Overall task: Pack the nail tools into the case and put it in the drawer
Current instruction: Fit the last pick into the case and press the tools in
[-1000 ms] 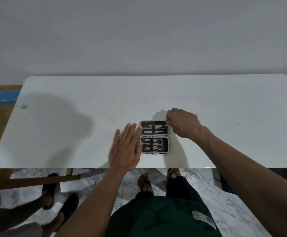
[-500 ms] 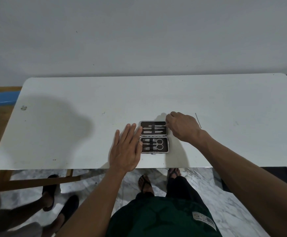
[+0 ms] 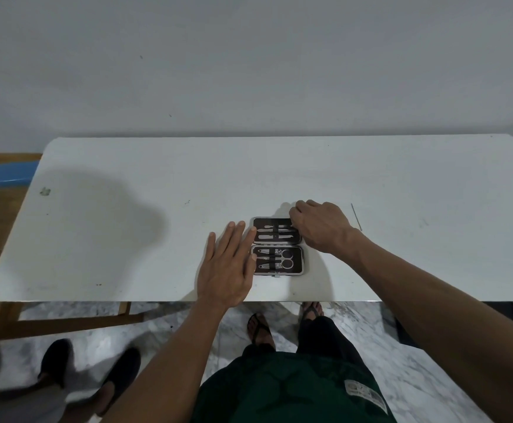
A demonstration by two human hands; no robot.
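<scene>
A small black nail-tool case (image 3: 278, 271) lies open near the front edge of the white table (image 3: 127, 239). Its far half holds slim metal tools (image 3: 275, 235). Its near half holds clippers and scissors (image 3: 279, 259). My left hand (image 3: 227, 267) lies flat with straight fingers, the fingertips touching the case's left edge. My right hand (image 3: 320, 227) is curled at the right end of the far half, where its fingertips pinch the end of a tool. Another thin metal tool (image 3: 356, 217) lies loose on the table, to the right of my right hand.
A grey wall stands behind the table. Another person's dark shoes (image 3: 90, 370) are on the marble floor at the lower left, beside the table's wooden leg frame (image 3: 75, 323). My own sandalled feet (image 3: 261, 328) stand under the front edge.
My right hand has shifted slightly left and toward me along the far half of the case, uncovering the thin loose tool behind it. My left hand stays flat beside the case.
</scene>
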